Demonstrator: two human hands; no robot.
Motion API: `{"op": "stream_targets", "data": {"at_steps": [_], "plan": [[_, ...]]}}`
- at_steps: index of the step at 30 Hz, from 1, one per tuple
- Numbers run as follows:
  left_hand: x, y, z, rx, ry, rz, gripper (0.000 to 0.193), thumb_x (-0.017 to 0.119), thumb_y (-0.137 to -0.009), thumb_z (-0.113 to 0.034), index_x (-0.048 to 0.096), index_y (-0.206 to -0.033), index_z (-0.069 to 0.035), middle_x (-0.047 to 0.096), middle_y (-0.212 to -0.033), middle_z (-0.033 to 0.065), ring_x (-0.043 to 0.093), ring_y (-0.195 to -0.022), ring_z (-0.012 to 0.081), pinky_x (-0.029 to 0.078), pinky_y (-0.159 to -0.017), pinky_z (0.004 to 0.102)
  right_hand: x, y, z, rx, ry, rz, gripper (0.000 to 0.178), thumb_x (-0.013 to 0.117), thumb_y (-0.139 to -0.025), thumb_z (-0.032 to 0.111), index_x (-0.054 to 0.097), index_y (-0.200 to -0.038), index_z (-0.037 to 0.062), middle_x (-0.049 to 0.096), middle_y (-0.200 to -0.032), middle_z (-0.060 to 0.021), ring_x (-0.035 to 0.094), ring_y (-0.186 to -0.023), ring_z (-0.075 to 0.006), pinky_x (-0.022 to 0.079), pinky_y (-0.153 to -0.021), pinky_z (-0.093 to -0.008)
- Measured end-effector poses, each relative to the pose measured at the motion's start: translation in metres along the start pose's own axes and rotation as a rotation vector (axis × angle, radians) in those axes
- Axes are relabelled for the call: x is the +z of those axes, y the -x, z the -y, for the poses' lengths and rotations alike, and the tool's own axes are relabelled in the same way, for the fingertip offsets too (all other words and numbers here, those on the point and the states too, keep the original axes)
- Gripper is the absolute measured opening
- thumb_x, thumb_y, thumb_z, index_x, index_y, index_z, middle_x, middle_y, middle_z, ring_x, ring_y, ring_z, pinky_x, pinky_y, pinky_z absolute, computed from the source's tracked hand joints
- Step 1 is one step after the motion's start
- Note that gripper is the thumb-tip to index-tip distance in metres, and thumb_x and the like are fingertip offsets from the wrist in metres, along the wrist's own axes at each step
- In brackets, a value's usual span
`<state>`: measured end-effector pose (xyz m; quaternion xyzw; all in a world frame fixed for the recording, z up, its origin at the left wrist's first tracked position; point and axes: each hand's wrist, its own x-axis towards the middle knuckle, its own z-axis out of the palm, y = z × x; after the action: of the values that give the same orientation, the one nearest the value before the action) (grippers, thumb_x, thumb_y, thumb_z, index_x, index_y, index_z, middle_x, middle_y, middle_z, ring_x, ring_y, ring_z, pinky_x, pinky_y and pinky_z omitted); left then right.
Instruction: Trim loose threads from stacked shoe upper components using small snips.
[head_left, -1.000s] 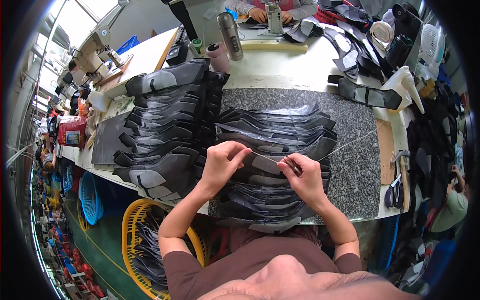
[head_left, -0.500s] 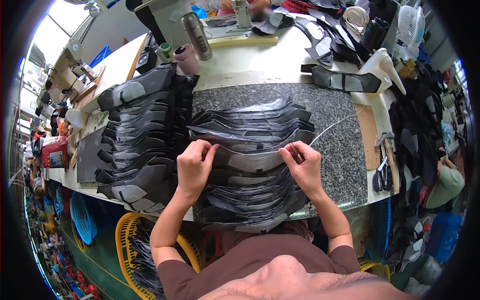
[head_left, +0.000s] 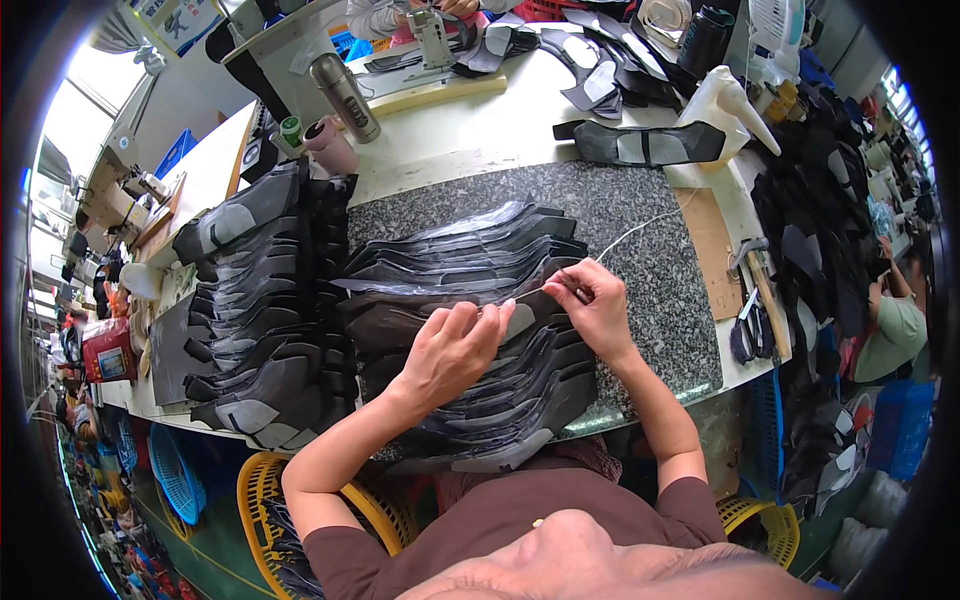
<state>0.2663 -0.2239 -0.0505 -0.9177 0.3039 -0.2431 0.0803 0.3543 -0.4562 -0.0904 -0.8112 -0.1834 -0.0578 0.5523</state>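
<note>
My left hand [head_left: 450, 350] is closed in a pinch over the middle of a fanned stack of black and grey cut pieces [head_left: 480, 425], which look like shoe uppers. To its right, my right hand [head_left: 598, 308] pinches too, fingertips together. A thin white cord [head_left: 528, 294] runs taut between both sets of fingertips. Its longer length [head_left: 640, 230] trails from the right hand across the stone slab toward the upper right. Beneath my hands lies the uppermost-facing dark piece [head_left: 385, 322], partly covered by my left hand.
Another fanned stack [head_left: 262, 290] stands at left. A speckled stone slab [head_left: 655, 350] covers the table's middle. Scissors [head_left: 745, 325] and a hammer [head_left: 765, 300] lie at right. Behind are a steel thermos [head_left: 345, 98], a pink cup [head_left: 330, 150] and a white bottle [head_left: 735, 110]. Someone works opposite.
My left hand has moved right and lies closer to my right hand, with the cord now visible between them. The whole view has shifted slightly.
</note>
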Motion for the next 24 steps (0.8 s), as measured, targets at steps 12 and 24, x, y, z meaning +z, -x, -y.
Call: {"op": "stream_targets", "data": {"at_steps": [12,24], "plan": [[-0.002,-0.029,-0.011,-0.115,0.105,0.132,0.056,0.068,-0.079,-0.019,0.066,-0.135,-0.009,0.052,-0.103,0.0019,0.053,-0.098,0.0209,0.045,-0.079,0.0344,0.01,-0.015,0.008,-0.281,0.095,-0.333,0.016,0.082,-0.089,0.019,0.073,-0.094,0.0065,0.069,-0.081,-0.0036,0.067,-0.061,-0.0166,0.049,-0.053,-0.0321],[-0.005,-0.029,-0.009,-0.123,0.147,0.141,0.063,0.073,-0.076,-0.022,0.065,-0.137,-0.01,0.053,-0.106,0.0035,0.053,-0.1,0.0223,0.045,-0.08,0.0365,0.002,-0.005,-0.007,0.172,0.202,0.108,0.043,0.066,-0.1,0.042,0.066,-0.082,0.004,0.066,-0.065,-0.0115,0.069,-0.062,-0.0326,0.048,-0.058,-0.0454]]}}
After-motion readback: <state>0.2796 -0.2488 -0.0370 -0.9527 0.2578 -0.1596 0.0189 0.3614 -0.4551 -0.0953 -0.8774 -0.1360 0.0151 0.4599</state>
